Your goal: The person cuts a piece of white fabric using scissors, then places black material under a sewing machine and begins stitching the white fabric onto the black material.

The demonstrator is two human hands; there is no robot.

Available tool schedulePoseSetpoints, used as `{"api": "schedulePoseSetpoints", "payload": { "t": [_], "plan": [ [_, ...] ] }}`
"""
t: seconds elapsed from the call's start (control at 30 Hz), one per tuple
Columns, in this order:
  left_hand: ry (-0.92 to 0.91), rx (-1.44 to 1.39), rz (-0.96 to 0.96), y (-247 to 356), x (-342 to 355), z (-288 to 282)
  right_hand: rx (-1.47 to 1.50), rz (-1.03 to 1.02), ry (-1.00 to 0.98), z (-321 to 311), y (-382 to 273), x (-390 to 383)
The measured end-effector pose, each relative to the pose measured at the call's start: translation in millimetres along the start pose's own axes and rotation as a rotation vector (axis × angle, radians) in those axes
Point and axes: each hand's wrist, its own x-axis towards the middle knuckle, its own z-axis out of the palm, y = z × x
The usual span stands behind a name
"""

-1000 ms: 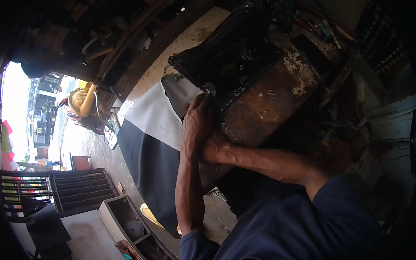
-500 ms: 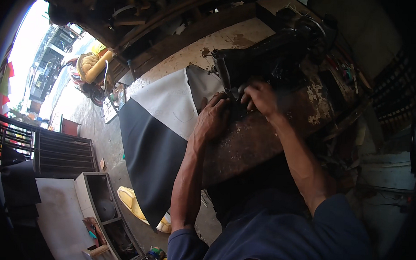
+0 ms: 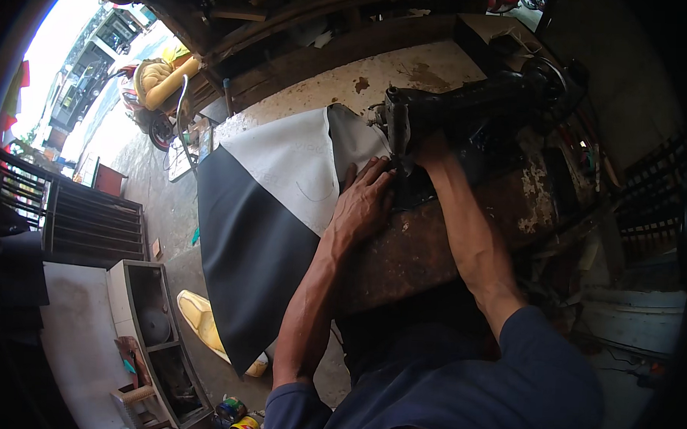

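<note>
A black sewing machine [image 3: 476, 98] stands on the worn table, its needle end beside my hands. A large sheet of leather-like material, black on its face [image 3: 251, 249] and pale grey on its back [image 3: 285, 148], is folded over and drapes off the table's left side. My left hand [image 3: 363, 200] lies on the material just left of the needle area, fingers stretched out, pressing it flat. My right hand [image 3: 434, 151] reaches under the machine's arm, right of the needle; its fingers are dark, smeared and mostly hidden.
The brown tabletop [image 3: 403, 254] has peeling patches. At lower left stands an open shelf cabinet [image 3: 155, 306], with tins [image 3: 234, 415] by its foot. A yellow padded piece [image 3: 204, 319] lies on the floor. A motorcycle [image 3: 154, 117] is parked outside, and pale containers [image 3: 631, 315] stand at right.
My right hand has moved from in front of the needle to farther in under the machine's arm. My left hand stays on the material, its fingers now straighter. The whole view has shifted slightly.
</note>
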Motion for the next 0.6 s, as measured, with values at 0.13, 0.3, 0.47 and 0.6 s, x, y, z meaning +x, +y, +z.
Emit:
{"api": "schedulePoseSetpoints", "payload": {
  "t": [0.13,0.3,0.47,0.6],
  "plan": [
    [0.006,0.023,-0.011,0,-4,-2,0.027,0.0,0.085,-4,-13,22],
    [0.014,0.028,-0.013,9,3,-6,-0.045,-0.003,0.071,0,-6,23],
    [0.005,0.032,-0.037,0,13,2,1.008,0.621,0.2,-7,-28,-1],
    [-0.051,0.093,-0.125,-4,4,-18,0.377,0.829,-0.33,-112,-60,16]
  ]
}}
